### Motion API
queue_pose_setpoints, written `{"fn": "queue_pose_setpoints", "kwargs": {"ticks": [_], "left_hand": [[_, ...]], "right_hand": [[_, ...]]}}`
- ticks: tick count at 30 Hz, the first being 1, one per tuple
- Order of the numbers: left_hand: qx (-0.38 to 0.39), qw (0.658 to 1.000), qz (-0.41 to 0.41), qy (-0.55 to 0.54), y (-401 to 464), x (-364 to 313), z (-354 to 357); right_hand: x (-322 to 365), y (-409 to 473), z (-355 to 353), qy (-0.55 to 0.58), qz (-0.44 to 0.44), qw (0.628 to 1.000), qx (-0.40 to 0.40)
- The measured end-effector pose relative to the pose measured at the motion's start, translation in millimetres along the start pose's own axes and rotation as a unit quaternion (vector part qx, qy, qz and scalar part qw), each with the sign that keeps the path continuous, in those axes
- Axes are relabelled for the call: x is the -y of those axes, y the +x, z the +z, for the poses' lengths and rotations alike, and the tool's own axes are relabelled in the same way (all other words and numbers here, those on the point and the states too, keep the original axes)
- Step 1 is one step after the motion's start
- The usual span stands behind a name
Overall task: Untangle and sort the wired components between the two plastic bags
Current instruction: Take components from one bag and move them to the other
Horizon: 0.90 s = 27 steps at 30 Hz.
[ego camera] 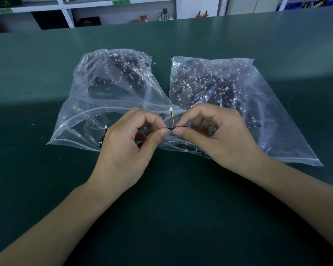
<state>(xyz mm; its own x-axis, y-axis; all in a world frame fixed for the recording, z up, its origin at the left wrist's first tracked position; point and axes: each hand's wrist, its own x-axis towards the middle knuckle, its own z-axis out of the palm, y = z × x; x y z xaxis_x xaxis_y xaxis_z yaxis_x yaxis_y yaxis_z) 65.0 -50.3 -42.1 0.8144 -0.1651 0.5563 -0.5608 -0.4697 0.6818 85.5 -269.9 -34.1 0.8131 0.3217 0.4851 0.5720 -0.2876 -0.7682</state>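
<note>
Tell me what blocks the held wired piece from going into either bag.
Nothing visible does. The left hand and right hand pinch the wired component just above the near edges of the left bag and right bag. Whether the bag mouths are open is unclear.

We see a dark green matt worktop [46, 169], smooth, with a soft sheen where light falls across it. On it lie two clear, glossy, crinkled plastic bags: the left clear plastic bag [96, 104] and, just beside it, the right clear plastic bag [267, 116]; both catch bright highlights along their folds. Between them stands a small white plastic connector [171, 109] on thin, smooth orange and yellow insulated wires [172, 120]. Behind the worktop, white shelving [65, 8] looks painted and smooth.
</note>
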Motion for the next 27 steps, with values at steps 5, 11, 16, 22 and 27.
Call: {"fn": "queue_pose_setpoints", "kwargs": {"ticks": [5,11,16,22,27], "left_hand": [[-0.002,1.0,0.009,0.006,0.5,-0.6,-0.7],[-0.002,1.0,0.023,0.018,0.0,-1.1,-1.0],[0.0,0.999,0.027,0.037,-0.6,0.3,-0.4],[-0.097,0.995,0.019,0.019,0.7,-2.9,-4.7],[-0.092,0.994,0.052,0.034,1.6,-6.1,-7.2]], "right_hand": [[0.1,0.9,0.1,0.001,0.008,1.0,0.0],[0.6,1.1,-0.9,0.002,0.015,1.0,0.012],[0.9,2.0,-2.0,-0.02,0.012,1.0,0.02],[-5.4,2.2,-4.7,-0.218,-0.058,0.969,0.098],[-8.2,3.6,-8.0,-0.185,-0.08,0.979,0.044]]}}
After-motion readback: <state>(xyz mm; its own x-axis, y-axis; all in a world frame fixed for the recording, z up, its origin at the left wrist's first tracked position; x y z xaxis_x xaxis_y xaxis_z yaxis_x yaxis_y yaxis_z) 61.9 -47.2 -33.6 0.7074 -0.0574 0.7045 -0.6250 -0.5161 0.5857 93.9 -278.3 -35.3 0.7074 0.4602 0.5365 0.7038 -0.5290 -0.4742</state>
